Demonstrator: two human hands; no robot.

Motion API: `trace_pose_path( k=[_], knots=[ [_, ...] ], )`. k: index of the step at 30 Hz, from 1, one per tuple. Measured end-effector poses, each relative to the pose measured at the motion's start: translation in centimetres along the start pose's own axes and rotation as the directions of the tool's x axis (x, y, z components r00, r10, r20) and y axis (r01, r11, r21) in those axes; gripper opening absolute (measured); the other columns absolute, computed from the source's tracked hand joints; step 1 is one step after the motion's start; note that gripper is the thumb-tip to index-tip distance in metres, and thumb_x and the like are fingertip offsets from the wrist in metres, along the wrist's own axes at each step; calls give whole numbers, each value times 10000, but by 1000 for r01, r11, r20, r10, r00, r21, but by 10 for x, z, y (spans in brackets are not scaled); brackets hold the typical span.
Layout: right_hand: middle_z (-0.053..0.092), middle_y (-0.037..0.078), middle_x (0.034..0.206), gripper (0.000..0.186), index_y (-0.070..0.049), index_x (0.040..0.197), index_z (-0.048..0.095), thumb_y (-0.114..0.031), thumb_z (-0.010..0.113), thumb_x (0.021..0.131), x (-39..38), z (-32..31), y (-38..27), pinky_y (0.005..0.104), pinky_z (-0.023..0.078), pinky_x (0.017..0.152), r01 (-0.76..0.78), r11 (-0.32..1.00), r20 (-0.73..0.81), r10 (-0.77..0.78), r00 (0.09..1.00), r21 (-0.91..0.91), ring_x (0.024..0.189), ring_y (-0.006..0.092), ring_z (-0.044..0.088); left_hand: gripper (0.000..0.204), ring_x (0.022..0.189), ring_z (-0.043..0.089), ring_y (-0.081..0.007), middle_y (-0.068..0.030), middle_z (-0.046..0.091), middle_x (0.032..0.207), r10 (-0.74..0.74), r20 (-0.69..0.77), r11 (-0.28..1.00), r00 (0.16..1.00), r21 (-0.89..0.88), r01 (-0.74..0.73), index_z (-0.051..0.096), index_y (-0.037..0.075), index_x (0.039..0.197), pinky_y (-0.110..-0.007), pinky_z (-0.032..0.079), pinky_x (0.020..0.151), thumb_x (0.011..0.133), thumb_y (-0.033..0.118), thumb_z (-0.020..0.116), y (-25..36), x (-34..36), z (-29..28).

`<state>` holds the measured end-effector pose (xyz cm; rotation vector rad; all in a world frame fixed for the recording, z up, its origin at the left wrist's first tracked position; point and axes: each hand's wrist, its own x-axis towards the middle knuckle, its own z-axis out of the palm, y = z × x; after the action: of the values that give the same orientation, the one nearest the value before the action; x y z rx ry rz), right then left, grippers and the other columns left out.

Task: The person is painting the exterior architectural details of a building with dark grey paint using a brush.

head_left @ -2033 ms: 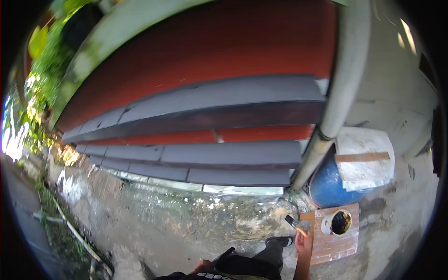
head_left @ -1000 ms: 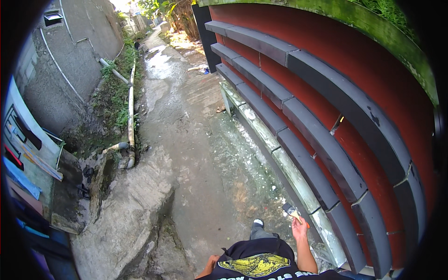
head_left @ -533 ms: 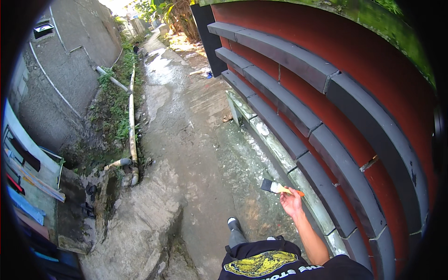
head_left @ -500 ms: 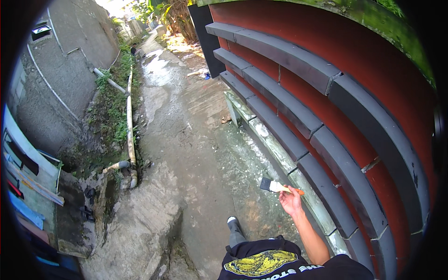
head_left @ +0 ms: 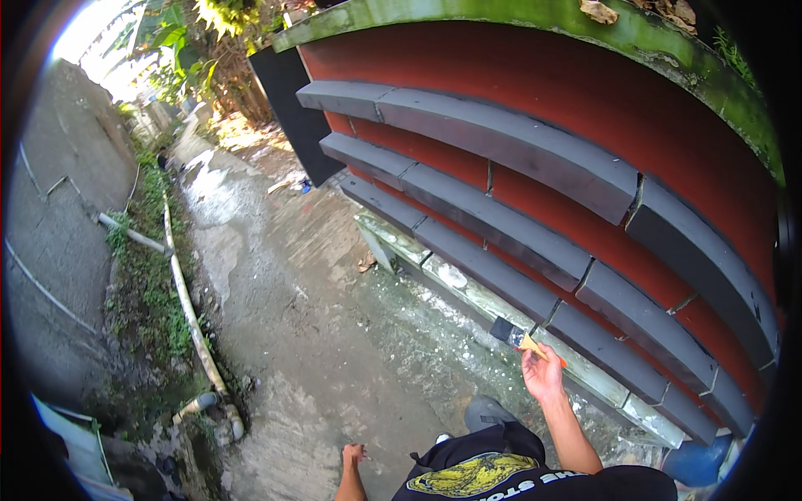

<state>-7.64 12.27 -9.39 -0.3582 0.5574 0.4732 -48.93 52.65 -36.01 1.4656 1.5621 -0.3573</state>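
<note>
My right hand (head_left: 541, 371) holds a paintbrush by its yellow-and-orange handle, its dark, wide bristles (head_left: 506, 332) raised in front of the lowest tiers of the wall. The red wall (head_left: 526, 67) carries three curved rows of dark grey ledges (head_left: 501, 142), split by joints. Beneath them runs a pale, weathered green-white ledge (head_left: 468, 288). My left hand (head_left: 353, 453) hangs low beside my dark shirt, its fingers curled; whatever is in them is too small to make out.
A concrete path (head_left: 276, 334) runs away at the left, beside weeds, plastic pipes (head_left: 185, 296) and a grey wall (head_left: 58, 250). A dark panel (head_left: 288, 108) ends the red wall, with plants beyond. A blue container (head_left: 693, 457) stands at lower right.
My view has swung from the wall to along the path, then partly back rightward. The brush has risen with my right hand. My left hand has come back into view.
</note>
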Motion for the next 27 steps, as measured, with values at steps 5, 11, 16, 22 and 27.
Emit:
trace_pose_path(
  k=[5, 11, 16, 22, 27],
  knots=[
    [675, 156, 976, 351, 64, 1155, 583, -237, 623, 979, -9, 42, 7, 275, 613, 709, 85, 995, 46, -87, 995, 51, 813, 211, 693, 279, 772, 736, -214, -135, 753, 879, 518, -54, 843, 854, 202, -499, 712, -21, 1049, -353, 570, 700, 896, 188, 607, 199, 50, -11],
    [651, 163, 1128, 433, 20, 1331, 556, -245, 620, 994, 14, 123, 13, 309, 595, 766, 364, 931, 208, -353, 912, -14, 976, 216, 668, 294, 990, 698, -347, -216, 713, 1077, 950, -2, 305, 313, 223, -926, 687, -25, 1119, -426, 536, 879, 951, 203, 607, 450, -30, 63],
    [637, 191, 1160, 485, 98, 1347, 538, -220, 617, 988, -22, 180, 2, 327, 589, 758, 880, 369, 282, -847, 451, -299, 949, 230, 682, 356, 1261, 555, -417, -261, 603, 1323, 994, 76, -80, -74, 76, -994, 604, -32, 1298, -457, 418, 1073, 1039, 197, 520, 616, -155, 90],
    [642, 208, 1076, 380, 125, 1246, 621, -67, 647, 918, -48, 203, -7, 317, 575, 698, 455, -530, 393, -844, -365, -716, 784, 238, 701, 445, 1365, 476, -411, -234, 549, 1425, 929, 303, -229, -211, 25, -973, 573, -41, 1348, -487, 346, 1139, 1068, 284, 458, 729, -203, 116],
    [641, 209, 1088, 375, 102, 1219, 660, -10, 695, 863, -36, 223, 4, 316, 559, 691, 176, -590, 452, -748, -486, -788, 788, 228, 676, 521, 1408, 428, -388, -212, 511, 1473, 826, 494, -380, -272, 132, -916, 598, -32, 1333, -572, 201, 1194, 1075, 380, 409, 762, -183, 139]
  ],
)
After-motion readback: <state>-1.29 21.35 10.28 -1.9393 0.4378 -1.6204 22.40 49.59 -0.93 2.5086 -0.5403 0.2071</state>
